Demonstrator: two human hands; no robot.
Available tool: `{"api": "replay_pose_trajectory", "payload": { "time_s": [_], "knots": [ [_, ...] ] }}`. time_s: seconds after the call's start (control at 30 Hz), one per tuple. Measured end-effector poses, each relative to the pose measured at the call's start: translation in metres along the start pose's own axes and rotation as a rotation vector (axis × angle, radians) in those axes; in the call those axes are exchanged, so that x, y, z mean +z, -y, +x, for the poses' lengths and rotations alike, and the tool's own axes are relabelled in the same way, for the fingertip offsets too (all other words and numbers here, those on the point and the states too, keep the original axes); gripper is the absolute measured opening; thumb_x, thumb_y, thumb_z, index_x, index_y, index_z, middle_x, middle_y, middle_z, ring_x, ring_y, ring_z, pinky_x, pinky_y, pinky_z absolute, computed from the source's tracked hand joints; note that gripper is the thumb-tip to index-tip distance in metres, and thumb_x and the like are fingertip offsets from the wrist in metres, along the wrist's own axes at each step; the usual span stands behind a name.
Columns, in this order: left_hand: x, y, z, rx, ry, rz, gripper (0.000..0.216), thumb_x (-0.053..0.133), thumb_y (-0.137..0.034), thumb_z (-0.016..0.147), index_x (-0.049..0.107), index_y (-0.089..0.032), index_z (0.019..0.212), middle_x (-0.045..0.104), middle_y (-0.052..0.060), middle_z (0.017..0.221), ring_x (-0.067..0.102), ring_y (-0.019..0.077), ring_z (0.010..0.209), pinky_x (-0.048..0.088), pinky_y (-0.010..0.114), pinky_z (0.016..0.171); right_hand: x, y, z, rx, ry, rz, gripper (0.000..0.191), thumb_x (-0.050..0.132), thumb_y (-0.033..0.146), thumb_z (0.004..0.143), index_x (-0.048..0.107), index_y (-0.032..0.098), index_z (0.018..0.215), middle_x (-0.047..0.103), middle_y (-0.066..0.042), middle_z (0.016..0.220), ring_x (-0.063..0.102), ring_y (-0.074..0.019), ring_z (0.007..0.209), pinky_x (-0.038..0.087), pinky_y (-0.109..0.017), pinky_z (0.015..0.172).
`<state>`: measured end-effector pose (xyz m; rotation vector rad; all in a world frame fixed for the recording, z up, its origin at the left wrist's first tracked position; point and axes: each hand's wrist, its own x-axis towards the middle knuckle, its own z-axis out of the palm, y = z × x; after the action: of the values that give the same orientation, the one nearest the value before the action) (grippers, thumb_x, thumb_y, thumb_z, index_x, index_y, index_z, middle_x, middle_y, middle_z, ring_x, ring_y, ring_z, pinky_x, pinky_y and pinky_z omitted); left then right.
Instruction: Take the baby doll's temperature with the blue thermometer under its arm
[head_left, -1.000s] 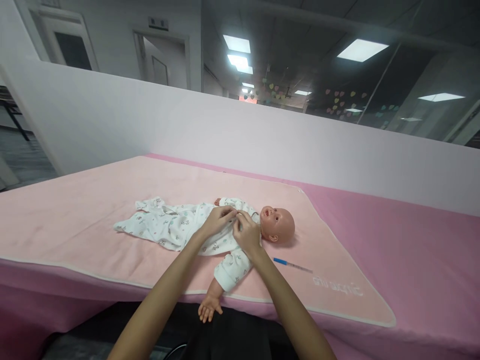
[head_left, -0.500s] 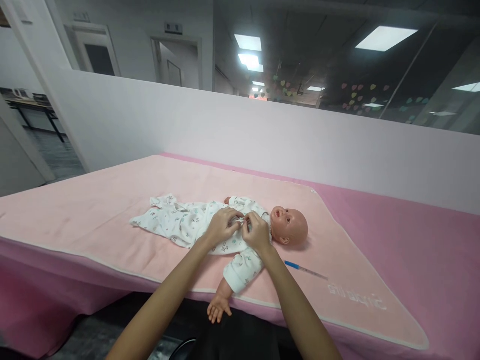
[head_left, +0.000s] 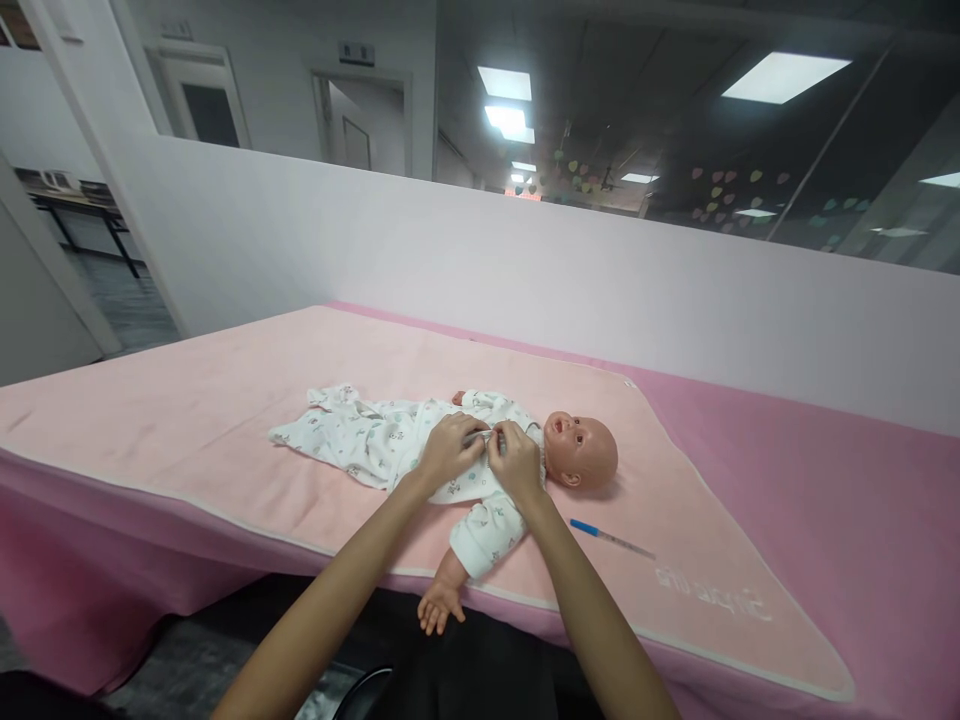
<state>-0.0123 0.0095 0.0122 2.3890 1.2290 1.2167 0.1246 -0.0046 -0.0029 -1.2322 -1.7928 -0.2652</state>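
Note:
A baby doll [head_left: 589, 455] lies on its back, head to the right, dressed in a white printed romper [head_left: 367, 440]. Over the doll's chest, my left hand [head_left: 452, 452] pinches the front edge of the romper between thumb and fingers. Close beside it, my right hand [head_left: 516, 460] pinches the same cloth, the fingertips of both hands almost meeting. Any fastener between them is too small to make out. One doll arm in its sleeve sticks out toward me, its hand past the table's edge. The romper's legs lie flat at the left.
A pink blanket [head_left: 225, 400] with a white border covers much of the pink-draped table [head_left: 840, 470]. To the right of my right forearm lies a thermometer with a blue cap [head_left: 585, 526]. A white partition [head_left: 525, 270] with glass above it stands behind the table.
The whole view has shifted slightly. Both hands stay at the doll's chest, still pinching the romper, with only small finger movements.

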Motion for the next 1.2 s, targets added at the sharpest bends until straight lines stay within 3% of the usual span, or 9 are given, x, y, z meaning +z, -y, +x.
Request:
{"api": "replay_pose_trajectory", "payload": {
  "time_s": [0.27, 0.73, 1.0, 1.2],
  "knots": [
    [0.002, 0.003, 0.001, -0.135, -0.014, -0.207, 0.025, 0.046, -0.018, 0.072, 0.067, -0.021, 0.086, 0.066, 0.002, 0.087, 0.056, 0.0185, 0.082, 0.043, 0.03, 0.078, 0.0, 0.001, -0.001, -0.008, -0.002, 0.023, 0.019, 0.037, 0.017, 0.084, 0.055, 0.018, 0.08, 0.059, -0.004, 0.074, 0.055, -0.0136, 0.068, 0.037, -0.022, 0.062],
    [-0.011, 0.008, 0.005, -0.185, 0.212, -0.449, 0.026, 0.045, -0.028, 0.077, 0.062, -0.016, 0.093, 0.064, 0.004, 0.091, 0.056, 0.0191, 0.085, 0.043, 0.03, 0.078, 0.004, -0.001, -0.002, -0.018, -0.009, 0.019, 0.02, 0.035, 0.016, 0.085, 0.055, 0.017, 0.083, 0.059, -0.004, 0.075, 0.055, -0.0139, 0.069, 0.038, -0.023, 0.063],
    [-0.006, 0.011, 0.005, -0.18, 0.174, -0.57, 0.026, 0.048, -0.025, 0.075, 0.056, -0.016, 0.098, 0.06, 0.006, 0.098, 0.054, 0.0185, 0.091, 0.042, 0.031, 0.083, 0.003, -0.001, -0.002, -0.016, -0.015, 0.029, 0.02, 0.036, 0.016, 0.084, 0.056, 0.017, 0.081, 0.059, -0.004, 0.074, 0.055, -0.0141, 0.07, 0.038, -0.023, 0.063],
    [-0.006, 0.01, 0.007, -0.144, 0.142, -0.605, 0.022, 0.05, -0.021, 0.073, 0.056, -0.017, 0.094, 0.059, 0.004, 0.092, 0.054, 0.0168, 0.089, 0.041, 0.028, 0.08, 0.003, 0.0, -0.002, -0.013, -0.015, 0.036, 0.02, 0.036, 0.016, 0.085, 0.056, 0.017, 0.082, 0.06, -0.005, 0.076, 0.056, -0.0142, 0.071, 0.039, -0.022, 0.064]
  ]
}}
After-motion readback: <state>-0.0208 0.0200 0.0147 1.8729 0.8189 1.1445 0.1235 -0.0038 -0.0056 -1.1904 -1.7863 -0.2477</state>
